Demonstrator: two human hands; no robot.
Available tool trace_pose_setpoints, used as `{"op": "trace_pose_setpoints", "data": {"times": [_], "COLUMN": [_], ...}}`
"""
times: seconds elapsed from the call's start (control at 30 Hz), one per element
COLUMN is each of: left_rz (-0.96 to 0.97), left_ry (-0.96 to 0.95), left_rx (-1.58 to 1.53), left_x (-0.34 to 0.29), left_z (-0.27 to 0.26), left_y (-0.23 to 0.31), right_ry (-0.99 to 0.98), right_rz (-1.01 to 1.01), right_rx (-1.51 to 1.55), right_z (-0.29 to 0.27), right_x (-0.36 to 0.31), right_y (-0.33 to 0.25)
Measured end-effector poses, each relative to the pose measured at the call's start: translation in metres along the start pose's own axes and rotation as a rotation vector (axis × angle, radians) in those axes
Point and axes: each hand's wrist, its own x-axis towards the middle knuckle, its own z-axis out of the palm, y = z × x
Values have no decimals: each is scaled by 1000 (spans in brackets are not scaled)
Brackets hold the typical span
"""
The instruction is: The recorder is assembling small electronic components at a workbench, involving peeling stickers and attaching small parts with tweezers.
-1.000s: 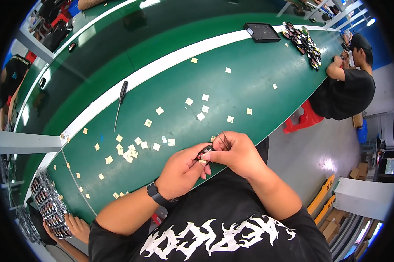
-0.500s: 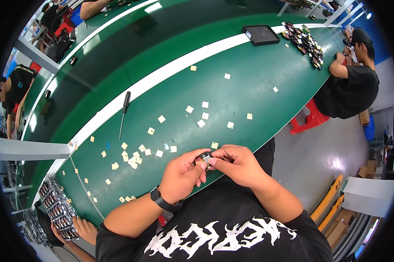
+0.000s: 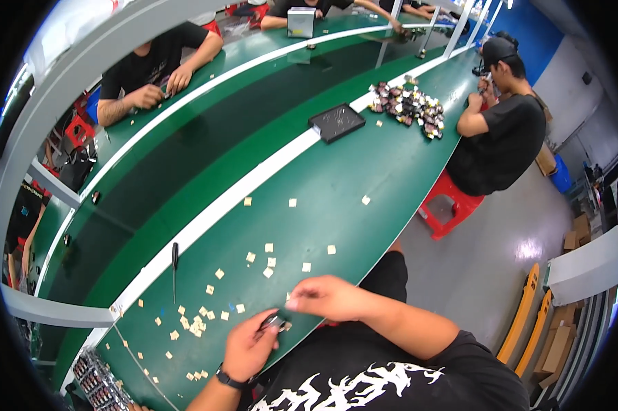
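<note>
My left hand (image 3: 248, 344) is closed round a small black device (image 3: 272, 320) with a shiny surface, held low over the near edge of the green table. The fingers cover much of it, so its exact kind is unclear. My right hand (image 3: 331, 299) is apart from it, a little to the right and farther off. Its thumb and fingertips are drawn together; what they grip, if anything, is hidden. A small pale square (image 3: 288, 296) shows right at these fingertips; whether it is held or lies on the table I cannot tell.
Cream squares (image 3: 198, 325) lie scattered on the green table (image 3: 364, 233). A screwdriver (image 3: 175, 264) rests near the white strip. Farther off are a black tray (image 3: 337, 124) and a heap of small devices (image 3: 408, 106). Packed devices (image 3: 102, 380) sit at lower left. A co-worker (image 3: 501, 130) sits at right.
My right hand has come away from the device, which stays in my left hand. The view has swung, so the table things appear lower and farther left.
</note>
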Motion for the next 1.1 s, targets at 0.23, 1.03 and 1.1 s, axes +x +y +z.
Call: {"op": "trace_pose_setpoints", "data": {"times": [0.23, 1.03, 1.1], "left_rz": [148, -371, -357], "left_ry": [1005, 1567, 1589], "left_rx": [478, 1333, 1304], "left_x": [-93, -167, -142], "left_z": [-146, -170, -166], "left_y": [-51, -28, -53], "right_ry": [1294, 1710, 1688], "right_rz": [-173, 262, 172], "right_rx": [-519, -686, -719], "right_z": [-252, -417, -408], "right_x": [-1, 48, 73], "right_y": [7, -3, -13]}}
